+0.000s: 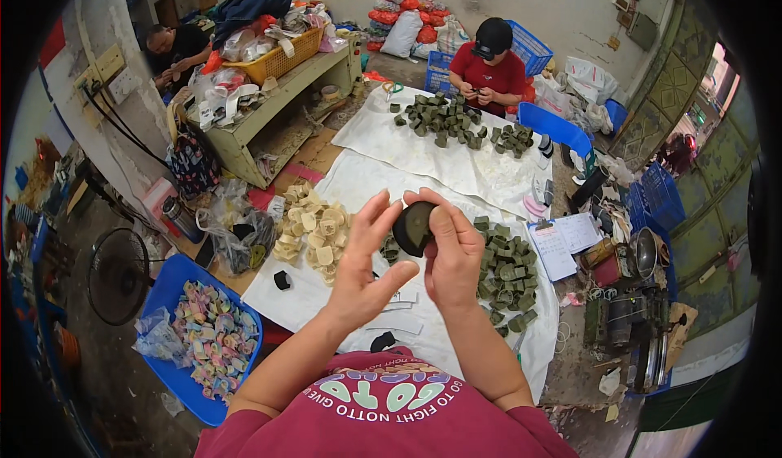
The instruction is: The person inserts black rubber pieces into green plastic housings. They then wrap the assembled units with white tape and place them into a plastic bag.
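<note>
Pinching a dark rounded piece [410, 231] above the white cloth [358, 174], the person's right hand [454, 258] grips its edge between thumb and fingers — the left hand [365, 269] open just beside it.

We see a workshop. Pale bits [308, 230] lie piled left of our fingers [443, 223], green bits [510, 272] right. Past them, another person [494, 79] works.
</note>
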Action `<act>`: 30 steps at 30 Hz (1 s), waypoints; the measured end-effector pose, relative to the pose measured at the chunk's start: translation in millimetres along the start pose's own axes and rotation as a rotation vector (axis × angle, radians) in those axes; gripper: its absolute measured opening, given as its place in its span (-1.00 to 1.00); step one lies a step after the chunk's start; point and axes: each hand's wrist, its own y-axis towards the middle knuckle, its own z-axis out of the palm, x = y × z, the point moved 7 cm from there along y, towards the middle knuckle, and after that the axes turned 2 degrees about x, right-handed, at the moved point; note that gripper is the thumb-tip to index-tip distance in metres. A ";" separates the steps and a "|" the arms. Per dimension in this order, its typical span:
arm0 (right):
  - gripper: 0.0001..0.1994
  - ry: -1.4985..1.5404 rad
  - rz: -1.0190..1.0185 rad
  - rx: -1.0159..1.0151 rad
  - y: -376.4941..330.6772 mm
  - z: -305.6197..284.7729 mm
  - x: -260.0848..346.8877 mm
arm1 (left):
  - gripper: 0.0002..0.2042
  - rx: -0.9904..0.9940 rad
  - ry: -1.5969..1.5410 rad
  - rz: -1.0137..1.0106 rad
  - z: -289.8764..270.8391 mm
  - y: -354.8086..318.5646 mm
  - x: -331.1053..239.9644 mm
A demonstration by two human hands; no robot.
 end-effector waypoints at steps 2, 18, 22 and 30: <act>-0.72 0.302 0.064 -0.076 -3.9 7.5 -11.2 | -0.32 -0.063 -0.201 0.070 9.3 -1.0 8.3; 0.00 -0.505 -0.248 0.533 -3.4 40.2 3.2 | -0.31 -0.031 -1.094 -0.400 -3.0 -19.5 14.2; -0.12 -0.508 -0.229 0.504 -12.8 53.0 -3.6 | -0.27 -0.081 -0.900 -0.431 -12.2 -25.5 19.2; -0.35 -0.622 -0.478 0.645 -20.6 74.2 -12.0 | -0.18 -0.281 -0.849 -0.415 -27.7 -39.7 26.8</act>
